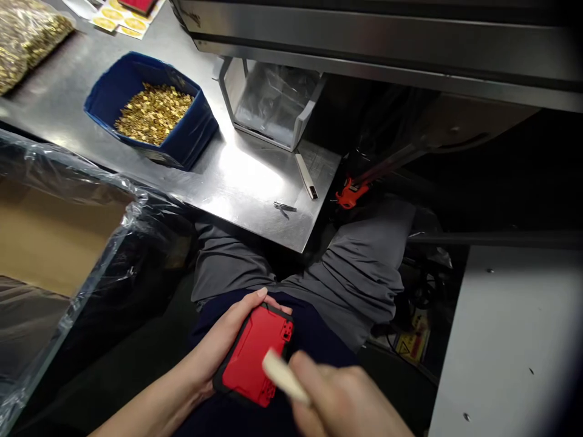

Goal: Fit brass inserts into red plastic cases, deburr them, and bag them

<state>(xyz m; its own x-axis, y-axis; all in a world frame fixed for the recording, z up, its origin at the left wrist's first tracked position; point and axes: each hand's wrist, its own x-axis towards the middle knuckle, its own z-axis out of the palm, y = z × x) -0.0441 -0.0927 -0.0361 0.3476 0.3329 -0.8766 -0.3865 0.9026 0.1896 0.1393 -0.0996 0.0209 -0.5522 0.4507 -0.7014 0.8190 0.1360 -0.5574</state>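
Observation:
Above my lap, my left hand is closed around a red and black rectangular case. The fingers wrap its left side and top edge, and its red face is turned up. Close to the case's lower right, my right hand is closed on a pale, blunt-ended stick. Motion smears this hand and the stick. The stick's tip overlaps the case in view; I cannot tell whether they touch. On the metal table ahead lie a small nail clipper and a whitish flat-handled tool.
A blue bin of small brass-coloured parts stands on the table, beside a grey open-fronted bin with clear plastic bags. A bag of brass parts lies far left. At left is a plastic-lined box. An orange clamp hangs past the table corner.

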